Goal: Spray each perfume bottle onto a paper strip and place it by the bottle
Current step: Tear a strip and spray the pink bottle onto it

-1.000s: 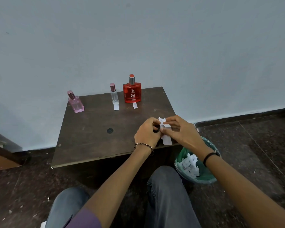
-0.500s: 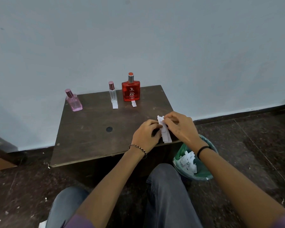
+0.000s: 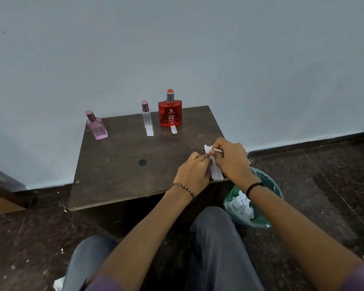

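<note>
Three perfume bottles stand along the back of a dark wooden table (image 3: 118, 175): a pink bottle (image 3: 97, 128) at the left, a slim clear bottle (image 3: 146, 117) in the middle and a red bottle (image 3: 170, 111) to its right. A white paper strip (image 3: 149, 130) lies in front of the clear bottle and a smaller strip (image 3: 173, 129) in front of the red one. No strip lies by the pink bottle. At the table's front right corner my left hand (image 3: 192, 172) and my right hand (image 3: 229, 160) both pinch a bundle of white paper strips (image 3: 213, 164).
A green-lined waste bin (image 3: 259, 206) with several used paper pieces sits on the floor right of the table, under my right forearm. My knees are below the table's front edge. A pale wall rises behind the table. Paper scraps dot the dark floor.
Both hands with the strip bundle have stayed at the front right corner; the fingers have shifted on the strips, the right fingers working at the top of the bundle. Bottles and laid strips unchanged.
</note>
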Demonstrator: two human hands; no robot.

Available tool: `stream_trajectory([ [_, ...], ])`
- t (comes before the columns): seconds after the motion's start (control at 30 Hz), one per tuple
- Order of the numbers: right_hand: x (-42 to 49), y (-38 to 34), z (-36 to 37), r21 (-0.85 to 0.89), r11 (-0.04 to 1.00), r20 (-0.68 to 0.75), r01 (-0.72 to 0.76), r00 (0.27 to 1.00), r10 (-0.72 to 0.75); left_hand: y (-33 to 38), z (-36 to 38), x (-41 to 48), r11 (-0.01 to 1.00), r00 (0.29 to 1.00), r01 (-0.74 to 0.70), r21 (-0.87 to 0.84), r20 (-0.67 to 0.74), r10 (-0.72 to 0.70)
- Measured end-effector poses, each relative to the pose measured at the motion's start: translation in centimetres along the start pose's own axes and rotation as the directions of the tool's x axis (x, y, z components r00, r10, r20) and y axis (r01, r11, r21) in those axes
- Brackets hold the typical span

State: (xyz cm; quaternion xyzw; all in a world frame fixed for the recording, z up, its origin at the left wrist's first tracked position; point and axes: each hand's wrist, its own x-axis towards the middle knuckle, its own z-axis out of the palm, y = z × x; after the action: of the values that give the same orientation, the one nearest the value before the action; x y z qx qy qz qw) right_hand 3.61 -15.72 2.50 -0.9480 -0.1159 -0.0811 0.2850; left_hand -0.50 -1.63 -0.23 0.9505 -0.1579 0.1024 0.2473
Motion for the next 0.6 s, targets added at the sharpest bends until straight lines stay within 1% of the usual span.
stream_trajectory([
  [0.07,0.3,0.0,0.1,-0.012,1.0,-0.007,-0.02,1.0,0.02,0.3,-0.1,0.0,1.0,1.0,0.007,0.01,0.019,-0.007],
  [0.13,0.8,0.0,0.0,-0.002,0.999,-0.008,-0.052,0.999,0.052,0.4,-0.2,0.1,0.999,0.998,0.046,-0.006,0.033,-0.046],
  [0.23,1.6,0.0,-0.5,0.015,0.994,0.025,-0.107,0.994,0.106,0.4,-0.4,0.2,0.995,0.995,0.093,-0.025,0.046,-0.092],
  [0.3,2.1,0.3,-0.9,0.059,0.981,0.051,-0.184,0.982,0.182,0.5,-0.6,0.3,0.994,0.992,0.108,-0.024,0.071,-0.106],
  [0.33,2.3,0.4,-0.9,0.105,0.962,0.054,-0.251,0.968,0.247,0.6,-0.6,0.3,0.993,0.99,0.117,-0.021,0.084,-0.115],
  [0.37,2.5,0.7,-0.9,0.194,0.923,0.046,-0.333,0.943,0.33,0.7,-0.6,0.4,0.992,0.989,0.123,-0.017,0.088,-0.121],
  [0.4,2.4,0.8,-0.9,0.331,0.843,0.048,-0.423,0.9,0.433,0.7,-0.6,0.5,0.992,0.988,0.127,-0.015,0.087,-0.125],
  [0.43,2.2,0.7,-0.9,0.501,0.71,0.07,-0.494,0.841,0.536,0.7,-0.7,0.5,0.992,0.988,0.128,-0.015,0.085,-0.126],
  [0.47,1.8,0.6,-0.9,0.648,0.554,0.106,-0.523,0.782,0.615,0.8,-0.7,0.5,0.991,0.988,0.131,-0.019,0.086,-0.129],
  [0.5,1.3,0.7,-0.7,0.744,0.427,0.125,-0.514,0.735,0.666,0.8,-0.8,0.5,0.991,0.987,0.134,-0.026,0.088,-0.131],
  [0.53,0.9,1.0,-0.6,0.774,0.382,0.115,-0.505,0.706,0.699,0.9,-0.9,0.5,0.99,0.987,0.139,-0.033,0.092,-0.135],
  [0.57,0.4,1.1,-0.6,0.779,0.379,0.102,-0.499,0.697,0.709,0.8,-0.9,0.5,0.99,0.986,0.14,-0.037,0.094,-0.136],
  [0.6,0.1,1.3,-0.5,0.779,0.393,0.092,-0.489,0.709,0.699,0.7,-0.8,0.5,0.989,0.985,0.141,-0.04,0.102,-0.136],
])
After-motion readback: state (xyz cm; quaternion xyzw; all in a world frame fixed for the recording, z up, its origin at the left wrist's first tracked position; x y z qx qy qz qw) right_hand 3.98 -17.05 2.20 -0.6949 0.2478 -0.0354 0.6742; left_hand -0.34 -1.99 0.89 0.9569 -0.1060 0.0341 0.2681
